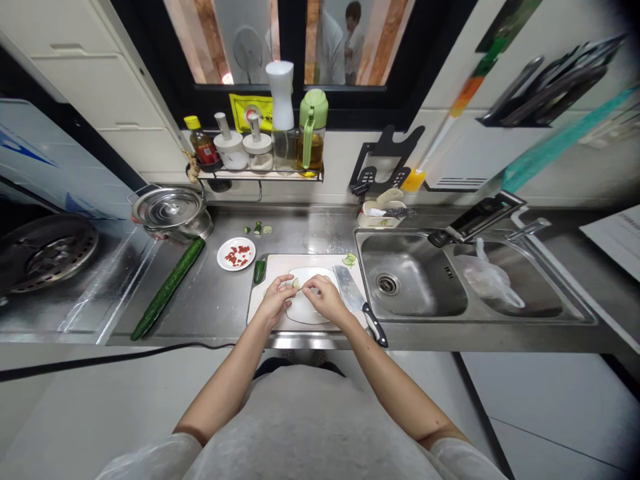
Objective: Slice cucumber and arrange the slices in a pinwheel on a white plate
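My left hand (276,299) pinches a thin pale-green cucumber slice (295,283) between thumb and fingers. From the other side my right hand (325,297) is closed at the slice's edge, its fingertips meeting there. Both hands are over a white plate (310,315), which lies on a light cutting board (257,313). At the board's upper left is a short cucumber piece (259,271). A few cucumber slices (349,259) lie at its upper right corner. Beside the plate rests a cleaver (353,290), its black handle over the board's right edge.
A whole cucumber (170,287) lies left on the steel counter, near a lidded pot (173,212). A small white dish (237,255) holds chopped red bits. Cucumber scraps (258,228) lie behind it. To the right is a double sink (415,280); a seasoning rack (260,175) hangs behind.
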A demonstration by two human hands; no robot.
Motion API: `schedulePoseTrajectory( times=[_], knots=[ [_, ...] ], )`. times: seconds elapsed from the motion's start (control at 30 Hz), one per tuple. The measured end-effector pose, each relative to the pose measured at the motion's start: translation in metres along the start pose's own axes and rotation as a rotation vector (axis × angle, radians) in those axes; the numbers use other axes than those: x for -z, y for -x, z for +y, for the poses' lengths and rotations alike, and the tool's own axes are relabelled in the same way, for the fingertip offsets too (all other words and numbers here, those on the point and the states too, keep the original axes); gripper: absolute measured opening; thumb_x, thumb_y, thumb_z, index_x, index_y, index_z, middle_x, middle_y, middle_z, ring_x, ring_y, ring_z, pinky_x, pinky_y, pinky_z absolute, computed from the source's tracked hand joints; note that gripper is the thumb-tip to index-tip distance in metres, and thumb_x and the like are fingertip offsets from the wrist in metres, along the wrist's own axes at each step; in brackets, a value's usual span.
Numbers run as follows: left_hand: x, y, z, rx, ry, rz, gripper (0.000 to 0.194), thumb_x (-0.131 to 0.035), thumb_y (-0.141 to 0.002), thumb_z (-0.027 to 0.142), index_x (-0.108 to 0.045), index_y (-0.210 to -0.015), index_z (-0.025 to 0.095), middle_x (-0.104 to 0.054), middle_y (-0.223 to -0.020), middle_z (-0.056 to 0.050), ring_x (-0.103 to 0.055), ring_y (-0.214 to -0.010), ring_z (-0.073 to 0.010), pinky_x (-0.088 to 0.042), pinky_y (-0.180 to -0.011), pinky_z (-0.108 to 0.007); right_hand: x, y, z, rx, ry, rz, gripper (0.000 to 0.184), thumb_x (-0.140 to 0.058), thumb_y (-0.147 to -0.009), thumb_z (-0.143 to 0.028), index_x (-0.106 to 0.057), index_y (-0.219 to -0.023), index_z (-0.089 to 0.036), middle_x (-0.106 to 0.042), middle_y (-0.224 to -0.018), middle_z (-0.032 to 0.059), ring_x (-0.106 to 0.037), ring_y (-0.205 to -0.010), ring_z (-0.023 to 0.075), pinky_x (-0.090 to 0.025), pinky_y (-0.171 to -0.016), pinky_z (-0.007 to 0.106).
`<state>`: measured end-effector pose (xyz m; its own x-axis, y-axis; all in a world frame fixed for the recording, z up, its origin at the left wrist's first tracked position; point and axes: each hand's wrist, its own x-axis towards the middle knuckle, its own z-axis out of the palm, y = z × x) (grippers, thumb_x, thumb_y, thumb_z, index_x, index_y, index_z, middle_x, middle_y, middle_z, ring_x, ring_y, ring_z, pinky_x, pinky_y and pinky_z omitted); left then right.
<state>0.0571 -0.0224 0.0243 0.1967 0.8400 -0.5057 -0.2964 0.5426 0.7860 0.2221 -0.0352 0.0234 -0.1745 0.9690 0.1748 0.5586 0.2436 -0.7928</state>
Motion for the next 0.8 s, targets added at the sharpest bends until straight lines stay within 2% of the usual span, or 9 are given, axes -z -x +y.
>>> schedulePoseTrajectory(
  times=[0.13,0.27,0.43,0.63,0.8],
  knots=[
    [-0.003,-0.003,-0.001,-0.052,-0.027,0.003,0.055,-0.078,-0.054,0.024,-0.057,-0.105,0.022,-0.055,-0.069,0.006,-0.05,-0.058,-0.0045,-0.029,-0.05,-0.015,-0.003,0.0,0.006,-0.051,-0.065,0.01,0.014,-0.054,-0.084,-0.025,-0.063,-0.076,-0.019,-0.063,-0.08,0.0025,-0.054,-0.082,0.0158,-0.042,-0.075,0.028],
    [-0.004,-0.013,-0.005,-0.134,-0.087,-0.02,0.053,-0.077,-0.055,0.023,-0.058,-0.104,0.02,-0.056,-0.067,0.006,-0.046,-0.053,-0.0038,-0.027,-0.05,-0.017,-0.008,-0.001,0.017,-0.163,-0.133,-0.003,0.014,-0.054,-0.08,-0.026,-0.064,-0.074,-0.018,-0.064,-0.075,0.0014,-0.056,-0.073,0.0138,-0.043,-0.07,0.026],
    [-0.005,-0.036,-0.021,-0.219,-0.151,-0.06,0.052,-0.077,-0.054,0.024,-0.057,-0.102,0.018,-0.058,-0.067,0.005,-0.049,-0.057,-0.0055,-0.035,-0.057,-0.018,-0.012,-0.003,0.044,-0.298,-0.19,-0.061,0.014,-0.055,-0.076,-0.026,-0.065,-0.073,-0.017,-0.066,-0.072,0.0015,-0.057,-0.066,0.0132,-0.043,-0.066,0.024],
    [-0.008,-0.07,-0.046,-0.241,-0.262,-0.041,0.051,-0.076,-0.055,0.024,-0.056,-0.101,0.017,-0.056,-0.065,0.006,-0.044,-0.052,-0.0047,-0.034,-0.055,-0.018,-0.013,-0.01,0.073,-0.395,0.007,-0.141,0.014,-0.055,-0.075,-0.021,-0.068,-0.076,-0.016,-0.067,-0.072,0.0014,-0.056,-0.066,0.0121,-0.04,-0.062,0.021],
    [-0.008,-0.09,-0.057,-0.275,-0.401,0.004,0.046,-0.072,-0.058,0.021,-0.058,-0.102,0.018,-0.055,-0.065,0.006,-0.041,-0.051,-0.0042,-0.035,-0.057,-0.017,-0.014,-0.019,0.08,-0.444,0.154,-0.21,0.016,-0.054,-0.078,-0.02,-0.069,-0.081,-0.015,-0.069,-0.076,0.002,-0.058,-0.069,0.0119,-0.039,-0.063,0.019]
  ],
)
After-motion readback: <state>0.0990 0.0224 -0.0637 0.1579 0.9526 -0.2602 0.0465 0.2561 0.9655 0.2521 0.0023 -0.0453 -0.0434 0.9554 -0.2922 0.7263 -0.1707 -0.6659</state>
